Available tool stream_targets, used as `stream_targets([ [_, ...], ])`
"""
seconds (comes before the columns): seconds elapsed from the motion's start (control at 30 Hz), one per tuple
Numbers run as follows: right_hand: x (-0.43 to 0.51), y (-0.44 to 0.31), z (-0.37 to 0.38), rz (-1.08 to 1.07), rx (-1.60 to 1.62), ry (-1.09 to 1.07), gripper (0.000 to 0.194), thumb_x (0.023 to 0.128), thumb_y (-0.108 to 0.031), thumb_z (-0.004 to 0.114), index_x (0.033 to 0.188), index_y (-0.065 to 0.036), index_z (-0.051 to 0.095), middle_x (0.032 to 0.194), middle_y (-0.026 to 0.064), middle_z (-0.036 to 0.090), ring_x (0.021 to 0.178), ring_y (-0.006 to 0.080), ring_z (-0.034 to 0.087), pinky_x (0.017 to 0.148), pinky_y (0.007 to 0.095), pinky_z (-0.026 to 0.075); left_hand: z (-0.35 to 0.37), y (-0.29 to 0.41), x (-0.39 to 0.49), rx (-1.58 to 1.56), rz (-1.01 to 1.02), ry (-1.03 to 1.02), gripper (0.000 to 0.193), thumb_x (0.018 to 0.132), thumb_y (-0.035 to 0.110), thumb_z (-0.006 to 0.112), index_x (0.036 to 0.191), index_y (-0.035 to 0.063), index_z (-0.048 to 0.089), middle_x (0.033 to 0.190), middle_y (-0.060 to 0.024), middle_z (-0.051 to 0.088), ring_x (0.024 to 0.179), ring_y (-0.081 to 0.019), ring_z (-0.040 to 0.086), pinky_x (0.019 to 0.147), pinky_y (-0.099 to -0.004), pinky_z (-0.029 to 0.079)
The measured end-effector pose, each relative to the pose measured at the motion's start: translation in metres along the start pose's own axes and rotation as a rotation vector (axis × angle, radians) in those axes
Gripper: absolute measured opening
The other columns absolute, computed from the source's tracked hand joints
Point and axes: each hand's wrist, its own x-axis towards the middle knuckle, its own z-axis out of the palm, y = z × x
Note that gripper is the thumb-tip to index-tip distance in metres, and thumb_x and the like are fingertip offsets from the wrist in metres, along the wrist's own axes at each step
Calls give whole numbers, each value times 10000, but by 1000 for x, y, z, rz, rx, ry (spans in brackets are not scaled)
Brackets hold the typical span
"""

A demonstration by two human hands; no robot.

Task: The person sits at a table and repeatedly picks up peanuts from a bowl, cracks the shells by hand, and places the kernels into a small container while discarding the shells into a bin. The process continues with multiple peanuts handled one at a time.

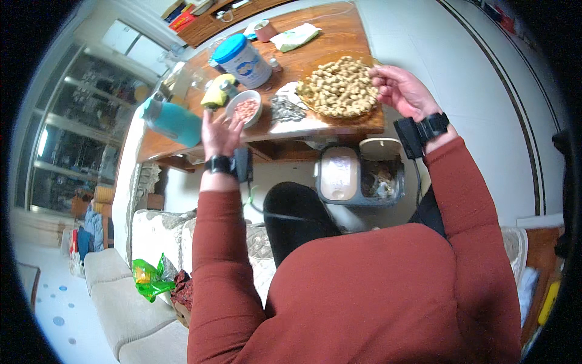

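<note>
My left hand (221, 134) is raised beside a small white bowl (231, 105) of shelled pink peanuts (246, 110). Its fingers are spread and hold nothing, and the fingertips overlap the bowl's near left side. At the right edge of the wooden table, my right hand (400, 88) reaches to an amber glass dish (305, 101) heaped with unshelled peanuts (343, 86). The fingers there are bent, with the tips against the right side of the heap. Whether a peanut is between them is hidden. Sunflower seeds (287, 109) lie in a pile between bowl and dish.
A turquoise bottle (175, 122) stands at the table's left, near a yellow packet (213, 95). Behind the bowl is a blue-lidded can (243, 61); farther back lies a tissue pack (295, 37). Below the table edge is a two-part bin (337, 173), its right lid raised over waste.
</note>
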Motion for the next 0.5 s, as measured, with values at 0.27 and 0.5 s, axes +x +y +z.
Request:
stream_targets([
  [0.27,-15,-58,-9,-174,-220,-64,264,998,-276,547,1070,-38,634,839,-11,623,664,38,595,635,194,545,0,33,-116,103,111,-172,665,1021,474,365,1327,-116,378,1371,-282,430,1355,-377,374,1162,-505,284],
  [0.5,-13,-149,9,-57,-149,-156,217,942,-266,621,854,-73,671,690,14,672,546,129,630,520,263,533,6,85,-189,301,247,-464,616,1044,455,282,1393,-37,412,1445,-243,419,1343,-353,419,1111,-460,369],
])
